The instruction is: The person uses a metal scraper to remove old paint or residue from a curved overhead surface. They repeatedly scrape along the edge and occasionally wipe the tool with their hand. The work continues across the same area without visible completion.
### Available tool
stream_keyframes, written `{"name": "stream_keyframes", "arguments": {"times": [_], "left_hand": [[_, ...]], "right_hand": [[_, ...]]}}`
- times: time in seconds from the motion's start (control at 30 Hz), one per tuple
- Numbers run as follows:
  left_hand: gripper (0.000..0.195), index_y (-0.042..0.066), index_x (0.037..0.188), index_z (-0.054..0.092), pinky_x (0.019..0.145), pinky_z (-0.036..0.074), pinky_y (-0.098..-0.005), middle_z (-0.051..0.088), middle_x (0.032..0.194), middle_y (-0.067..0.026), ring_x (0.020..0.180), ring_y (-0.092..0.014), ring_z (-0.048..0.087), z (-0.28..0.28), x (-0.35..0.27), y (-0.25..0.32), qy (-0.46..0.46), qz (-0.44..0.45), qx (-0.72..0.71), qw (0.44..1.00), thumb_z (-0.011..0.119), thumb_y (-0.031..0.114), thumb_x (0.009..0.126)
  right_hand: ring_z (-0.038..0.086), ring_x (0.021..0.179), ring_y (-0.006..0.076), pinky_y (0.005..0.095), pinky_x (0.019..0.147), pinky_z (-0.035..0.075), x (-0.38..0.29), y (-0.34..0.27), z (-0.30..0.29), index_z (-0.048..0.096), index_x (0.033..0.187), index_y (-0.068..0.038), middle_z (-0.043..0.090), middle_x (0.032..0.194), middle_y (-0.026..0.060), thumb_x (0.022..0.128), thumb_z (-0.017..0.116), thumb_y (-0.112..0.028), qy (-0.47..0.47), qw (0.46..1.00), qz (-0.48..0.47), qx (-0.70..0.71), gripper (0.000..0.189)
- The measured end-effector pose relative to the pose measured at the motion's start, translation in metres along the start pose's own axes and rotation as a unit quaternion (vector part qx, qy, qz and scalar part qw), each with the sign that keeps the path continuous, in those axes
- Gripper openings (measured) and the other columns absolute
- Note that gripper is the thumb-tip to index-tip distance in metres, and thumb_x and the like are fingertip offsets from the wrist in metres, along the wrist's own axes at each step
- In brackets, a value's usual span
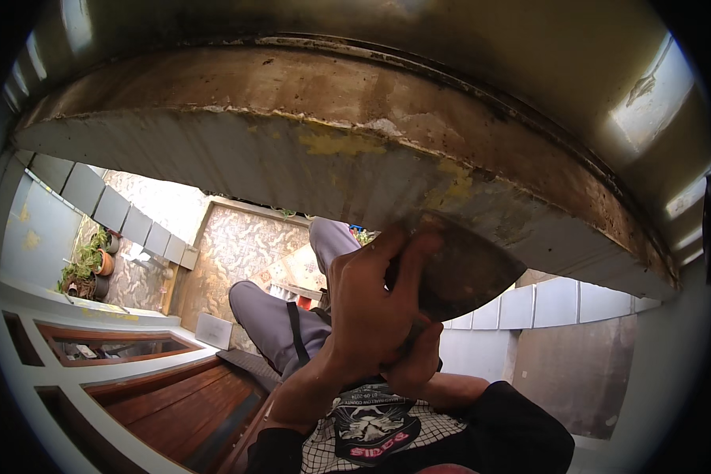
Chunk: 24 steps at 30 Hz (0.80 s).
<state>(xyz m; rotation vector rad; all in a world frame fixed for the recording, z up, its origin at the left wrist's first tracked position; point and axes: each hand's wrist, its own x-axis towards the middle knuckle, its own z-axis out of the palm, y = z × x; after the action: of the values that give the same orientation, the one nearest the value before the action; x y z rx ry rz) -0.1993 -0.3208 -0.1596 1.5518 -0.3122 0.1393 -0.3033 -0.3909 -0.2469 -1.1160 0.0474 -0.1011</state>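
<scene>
A wide dark metal scraper (471, 269) is held in both hands against the grey painted face of a long beam or ledge (260, 148). My left hand (367, 302) lies over the blade, its fingers pressing near the upper edge. Lower down, my right hand (415, 361) is closed around the narrow end of the tool, and its handle is mostly hidden. The blade's upper edge meets or nearly meets the lower part of the beam's face. Yellow patches (343, 143) show through the grey paint, and the beam's brown top (332, 80) is stained and chipped along its edge.
Patterned floor tiles (249, 231) lie well below, past my bent legs (284, 326). Potted plants (95, 263) stand at the left. Nearer are a wooden door (183, 409) and a wood-framed window (118, 348). Grey wall panels (548, 302) run along the right.
</scene>
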Motion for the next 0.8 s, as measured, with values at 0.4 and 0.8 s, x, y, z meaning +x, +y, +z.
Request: {"name": "stream_keyframes", "arguments": {"times": [0.4, 0.8], "left_hand": [[0.022, 0.0, 0.083, 0.065, 0.051, 0.043, -0.0339, 0.064, 0.063, -0.0129, 0.051, -0.02, 0.061, -0.009, 0.005, 0.001, -0.011, -0.03, -0.003, 0.999, 0.066, 0.017, 0.096], [0.023, 0.002, 0.08, 0.065, 0.052, 0.046, -0.038, 0.064, 0.064, -0.0159, 0.056, -0.031, 0.066, -0.003, 0.011, 0.007, -0.001, 0.002, 0.019, 1.0, 0.067, 0.02, 0.095]], "right_hand": [[0.066, 0.075, 0.0168, 0.0293, 0.062, 0.056, 0.004, 0.011, 0.007, 0.051, 0.128, 0.011, 0.066, 0.095, 0.0134, 0.098, 0.023, -0.072, 0.067, 0.997, 0.028, 0.033, 0.092], [0.064, 0.087, 0.0206, 0.0337, 0.068, 0.054, 0.015, 0.011, -0.007, 0.044, 0.136, 0.001, 0.062, 0.109, 0.0145, 0.099, 0.02, -0.072, 0.014, 0.974, 0.056, 0.221, 0.086]]}}
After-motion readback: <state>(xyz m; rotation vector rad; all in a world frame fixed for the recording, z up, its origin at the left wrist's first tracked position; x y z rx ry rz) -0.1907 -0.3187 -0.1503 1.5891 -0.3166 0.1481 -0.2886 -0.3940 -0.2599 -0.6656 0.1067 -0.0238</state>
